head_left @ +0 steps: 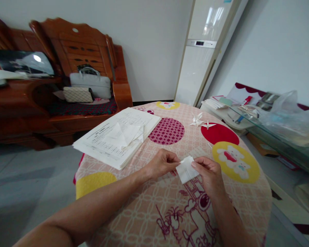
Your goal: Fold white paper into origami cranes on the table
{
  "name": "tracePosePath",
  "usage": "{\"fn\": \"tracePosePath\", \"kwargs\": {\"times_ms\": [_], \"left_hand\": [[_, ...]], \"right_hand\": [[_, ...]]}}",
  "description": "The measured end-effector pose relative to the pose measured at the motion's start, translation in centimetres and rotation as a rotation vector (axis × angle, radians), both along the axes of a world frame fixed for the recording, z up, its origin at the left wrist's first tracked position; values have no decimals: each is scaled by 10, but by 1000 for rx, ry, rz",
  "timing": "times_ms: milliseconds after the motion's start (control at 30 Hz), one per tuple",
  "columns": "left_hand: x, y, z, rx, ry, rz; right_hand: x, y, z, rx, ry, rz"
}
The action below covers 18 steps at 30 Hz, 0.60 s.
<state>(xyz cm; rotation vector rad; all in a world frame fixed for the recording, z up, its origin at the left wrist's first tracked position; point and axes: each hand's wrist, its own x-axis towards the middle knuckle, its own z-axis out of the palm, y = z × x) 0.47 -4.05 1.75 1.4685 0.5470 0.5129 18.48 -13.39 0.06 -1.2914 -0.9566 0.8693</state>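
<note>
A small folded square of white paper [186,171] is held between both hands, just above the patterned tablecloth [144,206]. My left hand [162,164] pinches its left edge between thumb and fingers. Across from it, my right hand [209,171] grips the upper right side, thumb on top. Beyond the hands, folded paper cranes [197,120] lie at the far right of the round table. To the left rests a stack of printed sheets [98,140] with loose, partly folded paper [122,134] on top.
A wooden chair [77,41] with a grey handbag [91,84] and a quilted purse [78,94] stands at the back left. On the right, a glass-topped table [280,137] holds a plastic bag [285,116] and papers. A tall white air conditioner [195,65] stands behind.
</note>
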Motion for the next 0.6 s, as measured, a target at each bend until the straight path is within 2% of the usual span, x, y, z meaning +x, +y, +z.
{"fn": "tracePosePath", "kwargs": {"times_ms": [167,400,600], "left_hand": [[0,-1,-1,28,-3,-21],[3,-5,1,-4,-149,28],[2,-4,0,47,-101,-2]], "right_hand": [[-2,-1,2,3,-62,-21],[-3,-3,7,0,-100,2],[-5,-3,7,22,-155,-13]]}}
